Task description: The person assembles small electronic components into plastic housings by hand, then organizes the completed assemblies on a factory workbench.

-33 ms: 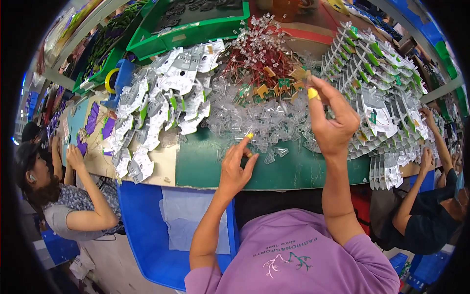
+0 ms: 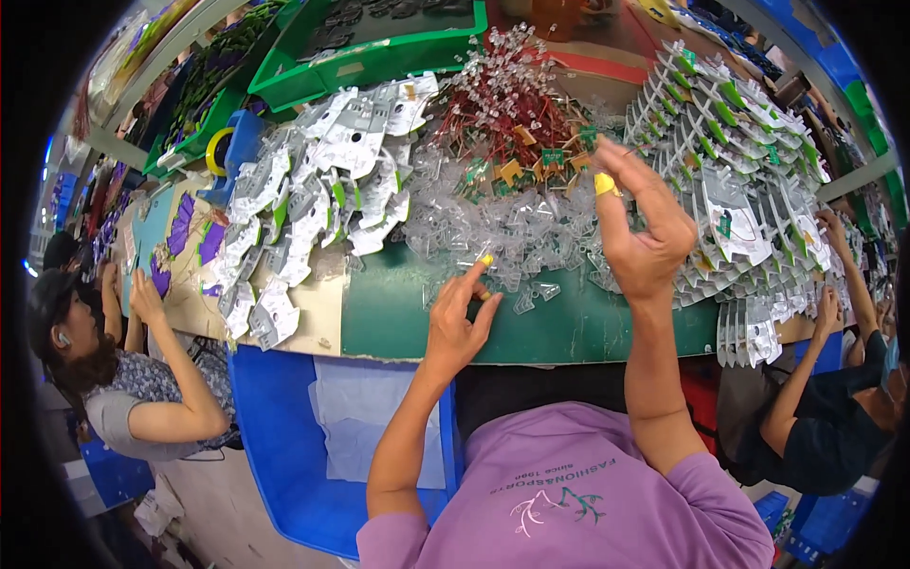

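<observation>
My right hand [image 2: 645, 223] is raised at the far side of the clear pile, thumb and fingers curled toward each other. At its fingertips is a small green circuit board [image 2: 589, 136], apparently pinched; the fingers partly hide the grip. Several more circuit boards [image 2: 552, 159] with red wires lie just left of it. My left hand [image 2: 457, 321] rests low over the green work surface [image 2: 569, 327], index finger stretched to the near edge of a heap of clear plastic parts [image 2: 493, 228], thumb apart. Yellow tape wraps fingertips on both hands.
Grey-and-white housings [image 2: 332, 142] are piled on the left, and stacked housings with green edges [image 2: 730, 190] on the right. A green bin [image 2: 379, 62] stands behind, near a blue tape dispenser [image 2: 245, 142]. A blue tub [image 2: 256, 427] sits below the table edge. People work at both sides.
At my right fingertips a tan face showed before; a green circuit board face shows now, and the fingers have shifted slightly. My left hand has barely moved.
</observation>
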